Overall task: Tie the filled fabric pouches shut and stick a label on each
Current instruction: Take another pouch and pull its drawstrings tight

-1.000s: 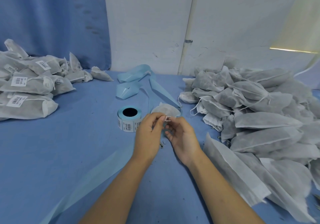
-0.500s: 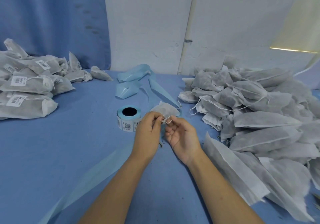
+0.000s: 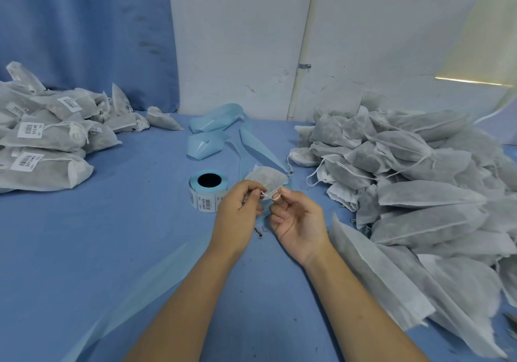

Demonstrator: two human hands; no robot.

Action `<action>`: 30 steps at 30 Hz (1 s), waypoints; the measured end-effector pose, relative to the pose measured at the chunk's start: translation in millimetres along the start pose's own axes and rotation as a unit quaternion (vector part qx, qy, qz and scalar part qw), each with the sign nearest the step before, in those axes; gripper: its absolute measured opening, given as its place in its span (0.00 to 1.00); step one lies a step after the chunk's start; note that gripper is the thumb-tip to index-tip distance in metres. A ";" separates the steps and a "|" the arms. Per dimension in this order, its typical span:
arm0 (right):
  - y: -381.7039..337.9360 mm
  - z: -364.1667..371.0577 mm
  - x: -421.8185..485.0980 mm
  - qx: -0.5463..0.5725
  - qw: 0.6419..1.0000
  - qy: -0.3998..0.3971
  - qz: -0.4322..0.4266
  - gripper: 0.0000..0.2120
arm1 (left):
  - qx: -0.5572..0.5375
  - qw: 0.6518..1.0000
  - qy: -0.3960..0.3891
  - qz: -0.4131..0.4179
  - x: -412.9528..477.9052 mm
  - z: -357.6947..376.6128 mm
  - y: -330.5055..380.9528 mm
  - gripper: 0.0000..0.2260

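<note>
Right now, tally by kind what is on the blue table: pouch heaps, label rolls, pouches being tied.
Heaps of grey fabric pouches: 2, labelled left heap, right heap
Blue-cored roll of barcode labels: 1
Small grey fabric pouch being tied: 1
Total: 4

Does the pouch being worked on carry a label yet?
None visible: the pouch shows bare fabric, while left hand and right hand pinch its drawstring.

Even, soft light; bright glare upper right; wide-angle edge warp.
</note>
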State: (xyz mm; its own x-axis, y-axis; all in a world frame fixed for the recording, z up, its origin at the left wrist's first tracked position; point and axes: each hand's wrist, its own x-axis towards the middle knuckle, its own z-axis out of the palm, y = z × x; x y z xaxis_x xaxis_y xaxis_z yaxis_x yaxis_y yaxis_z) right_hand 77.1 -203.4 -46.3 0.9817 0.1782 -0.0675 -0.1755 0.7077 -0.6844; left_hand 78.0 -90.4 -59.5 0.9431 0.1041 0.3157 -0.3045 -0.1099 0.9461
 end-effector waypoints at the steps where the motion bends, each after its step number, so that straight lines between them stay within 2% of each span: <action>1: 0.0 -0.2 0.2 -0.001 1.000 -0.001 0.000 0.06 | -0.003 1.000 -0.002 -0.002 0.2 -0.2 -0.1 0.10; 4: -1.3 -1.3 -0.1 0.010 1.000 -0.005 0.004 0.07 | 0.021 0.999 -0.022 0.029 -3.7 -1.2 3.3 0.11; 6: -1.9 -2.3 -0.7 0.032 0.999 -0.026 0.006 0.06 | 0.144 0.982 -0.038 0.113 -5.7 -1.2 2.7 0.16; 8: -2.2 -2.3 -1.8 0.047 0.997 -0.059 0.001 0.03 | 0.267 0.946 -0.023 0.181 -5.5 -0.9 -0.3 0.21; 11: -3.6 -4.2 -3.1 0.078 0.992 -0.095 0.000 0.12 | 0.360 0.912 0.035 0.195 -2.3 -2.8 -3.1 0.24; 13: -4.9 -4.6 -4.3 0.085 0.990 -0.113 0.003 0.14 | 0.385 0.905 0.031 0.177 -0.4 -5.1 -7.3 0.21; 17: -3.4 -3.3 -5.0 0.082 0.988 -0.134 0.010 0.15 | 0.324 0.929 0.037 0.172 2.7 -6.8 -14.5 0.12; 19: -2.5 -3.2 -5.5 0.080 0.986 -0.149 0.012 0.15 | 0.234 0.954 0.056 0.180 4.7 -4.3 -12.6 0.10; 22: -2.7 -3.2 -4.9 0.071 0.987 -0.144 0.016 0.15 | 0.068 0.988 0.075 0.115 4.0 -2.5 -2.4 0.10; 26: 0.5 -1.3 0.1 -0.030 0.999 -0.029 0.006 0.08 | -0.038 0.987 0.126 0.088 2.9 -1.6 8.2 0.11; 30: 7.6 1.4 1.4 -0.198 0.977 0.054 -0.064 0.05 | -0.069 0.974 0.196 0.089 5.5 -4.2 12.6 0.14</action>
State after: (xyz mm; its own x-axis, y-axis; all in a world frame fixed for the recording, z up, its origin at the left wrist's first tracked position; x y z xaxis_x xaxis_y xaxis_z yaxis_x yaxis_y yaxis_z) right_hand 77.0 -196.8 -50.5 0.9995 0.0180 -0.0248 -0.0299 0.3954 -0.9180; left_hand 78.8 -87.1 -45.5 0.7579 0.4688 0.4536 -0.5000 -0.0292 0.8655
